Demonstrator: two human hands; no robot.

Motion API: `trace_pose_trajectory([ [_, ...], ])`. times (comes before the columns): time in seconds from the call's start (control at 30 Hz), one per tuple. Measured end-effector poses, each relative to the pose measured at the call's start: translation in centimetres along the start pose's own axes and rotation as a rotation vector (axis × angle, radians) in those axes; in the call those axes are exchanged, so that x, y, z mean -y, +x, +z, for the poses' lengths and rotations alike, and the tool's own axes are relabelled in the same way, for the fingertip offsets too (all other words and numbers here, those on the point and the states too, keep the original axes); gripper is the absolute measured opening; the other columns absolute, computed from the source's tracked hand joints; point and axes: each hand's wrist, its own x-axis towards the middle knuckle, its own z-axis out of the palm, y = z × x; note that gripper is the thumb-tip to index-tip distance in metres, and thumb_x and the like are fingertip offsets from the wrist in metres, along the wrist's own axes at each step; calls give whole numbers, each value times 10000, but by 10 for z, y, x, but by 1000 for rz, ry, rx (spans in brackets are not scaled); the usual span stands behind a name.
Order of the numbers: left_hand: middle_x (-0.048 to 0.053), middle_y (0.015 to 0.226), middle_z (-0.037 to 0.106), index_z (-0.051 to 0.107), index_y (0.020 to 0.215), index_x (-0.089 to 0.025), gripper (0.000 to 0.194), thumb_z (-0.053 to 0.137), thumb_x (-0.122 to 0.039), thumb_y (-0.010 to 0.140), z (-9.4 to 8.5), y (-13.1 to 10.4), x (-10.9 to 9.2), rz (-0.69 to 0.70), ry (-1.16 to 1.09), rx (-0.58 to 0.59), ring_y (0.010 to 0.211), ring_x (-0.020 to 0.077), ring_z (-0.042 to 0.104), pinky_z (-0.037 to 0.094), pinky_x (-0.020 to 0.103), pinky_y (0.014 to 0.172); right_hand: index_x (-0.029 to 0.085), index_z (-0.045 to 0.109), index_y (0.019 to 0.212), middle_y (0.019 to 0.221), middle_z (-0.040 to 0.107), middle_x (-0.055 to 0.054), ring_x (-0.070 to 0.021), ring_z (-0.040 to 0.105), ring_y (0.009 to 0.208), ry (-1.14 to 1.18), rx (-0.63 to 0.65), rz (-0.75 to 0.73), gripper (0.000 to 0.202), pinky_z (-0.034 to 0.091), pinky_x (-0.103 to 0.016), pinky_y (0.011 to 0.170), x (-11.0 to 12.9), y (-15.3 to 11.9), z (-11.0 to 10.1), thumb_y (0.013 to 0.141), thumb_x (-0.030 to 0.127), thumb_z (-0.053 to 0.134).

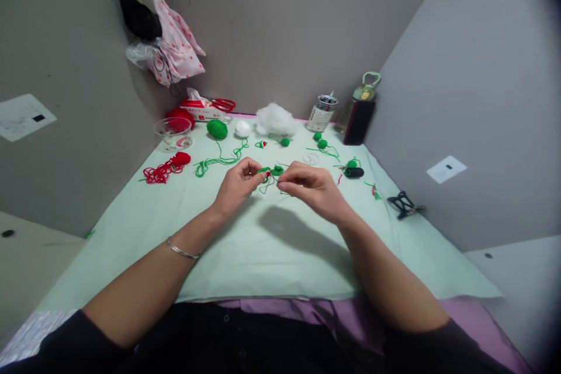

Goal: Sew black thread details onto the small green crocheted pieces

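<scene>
Over the middle of the table, my left hand [238, 185] pinches a small green and red crochet piece [276, 170] between thumb and fingertips. My right hand [313, 187] is closed close beside it, its thumb and forefinger pinching a thin dark thread [265, 187]. Loops of that thread hang below the crochet piece. Whether a needle is also between the right fingertips is too small to tell. Beyond my hands lie a small green ball [284, 142] with a yarn tail and a tiny red, white and green piece [262, 144].
Red yarn [166, 168], a green yarn ball [217, 129], a white ball [242, 129] and stuffing [275, 119] lie behind and left. A can of pens [322, 113], a bottle [366, 89] and a phone [360, 123] stand back right. A black clip [404, 204] lies at the right edge.
</scene>
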Motion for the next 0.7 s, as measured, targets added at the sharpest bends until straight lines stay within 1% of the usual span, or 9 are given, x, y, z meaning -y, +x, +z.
trace_pose_trajectory([
  [0.07,-62,625,486,563,797,-189,217,716,-342,780,-4,4,3,-20,-16,-33,491,66,370,304,225,476,203,741,819,742,618,-21,-118,541,606,221,47,-13,76,417,-263,522,9,-4,-22,840,275,751],
  [0.17,-63,609,494,566,790,-187,199,712,-320,766,-9,11,10,-39,-39,-75,473,62,362,292,216,454,230,741,750,638,557,-2,-101,467,501,417,6,-142,123,365,-261,438,16,-13,-55,782,333,801],
  [0.23,-60,610,503,565,787,-186,193,712,-308,757,-13,14,15,-51,-38,-96,467,61,359,279,212,442,248,691,636,547,455,23,-81,367,416,481,-40,-218,220,292,-245,368,18,-20,-72,760,384,810],
  [0.3,-54,617,521,564,784,-185,195,715,-304,751,-15,16,19,-68,-31,-112,462,60,362,273,213,434,250,596,522,479,349,41,-64,277,357,535,-68,-303,351,224,-229,316,17,-26,-82,756,398,811],
  [0.37,-50,619,533,566,778,-184,198,720,-305,746,-17,18,22,-79,-33,-111,453,60,362,264,216,427,242,538,474,422,304,51,-47,238,313,604,-43,-434,417,209,-214,285,15,-31,-88,764,365,811],
  [0.47,-44,644,555,575,788,-183,201,730,-304,743,-18,19,22,-84,-61,-83,449,55,357,257,219,426,269,589,502,368,304,64,-35,242,269,686,23,-590,358,218,-203,271,13,-38,-90,771,359,808],
  [0.53,-48,643,539,590,811,-182,203,737,-305,745,-18,18,19,-101,-94,-52,459,55,360,264,219,437,303,688,610,397,374,51,-55,321,293,606,75,-515,239,268,-214,296,15,-39,-89,825,377,759],
  [0.6,-57,619,493,607,835,-180,210,745,-314,751,-17,16,16,-134,-128,-8,475,57,368,276,215,454,299,773,807,500,506,11,-93,463,395,429,143,-323,158,385,-248,382,19,-35,-84,911,349,666],
  [0.7,-59,629,467,633,871,-178,226,754,-337,766,-15,13,10,-177,-151,59,492,53,376,289,214,475,250,735,1147,705,627,-31,-128,578,591,192,170,-18,240,486,-296,554,23,-23,-69,976,271,568],
])
